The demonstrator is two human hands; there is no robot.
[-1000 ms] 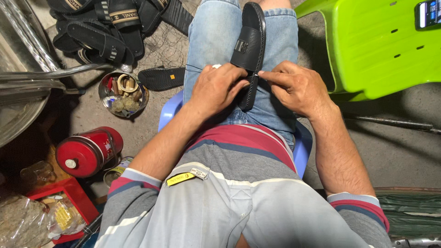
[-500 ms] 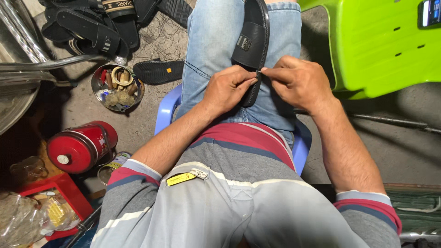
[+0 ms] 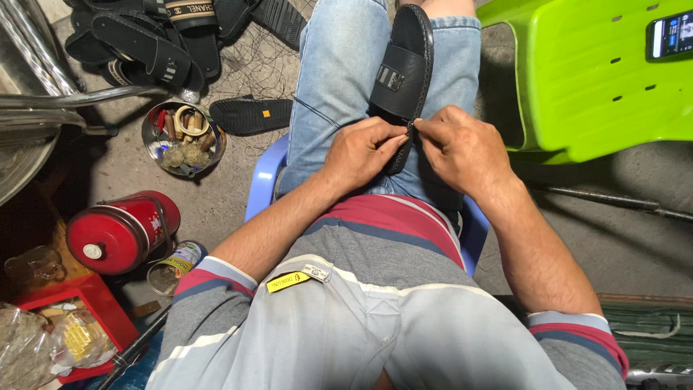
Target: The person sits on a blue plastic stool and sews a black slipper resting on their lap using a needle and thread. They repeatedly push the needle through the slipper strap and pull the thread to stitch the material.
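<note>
Black slide sandal (image 3: 401, 72) lies along the person's lap, toe toward 12 o'clock, heel end between both hands. Left hand (image 3: 359, 154) curled tight, fingertips pinching the sole edge. Right hand (image 3: 462, 148) likewise closed, pinching at the same spot; whether it holds a needle, cannot tell. A dark thread (image 3: 315, 112) trails off toward 10 o'clock. Risk, as I judge it: thread snagging or tangling on the denim; grip slipping off the thin edge.
</note>
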